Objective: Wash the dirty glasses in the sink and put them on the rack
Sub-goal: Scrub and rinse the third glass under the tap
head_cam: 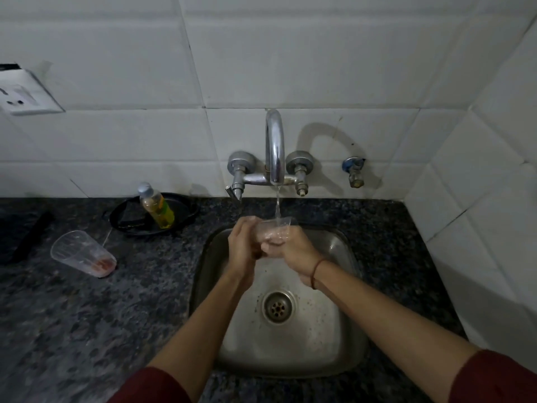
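Observation:
A clear glass (274,229) is held on its side under the tap's running water, over the steel sink (343,330). My left hand (242,242) wraps around its left end and my right hand (290,250) grips it from the right and below. Most of the glass is hidden by my fingers. A second clear glass (82,253) with reddish residue at its bottom stands on the dark granite counter, well to the left of the sink. No rack is in view.
The chrome tap (274,149) sticks out of the tiled wall above the sink. A bottle of yellow liquid (157,206) lies in a black pan (128,219) at the back left. A wall socket (23,94) sits upper left. White tiles close off the right side.

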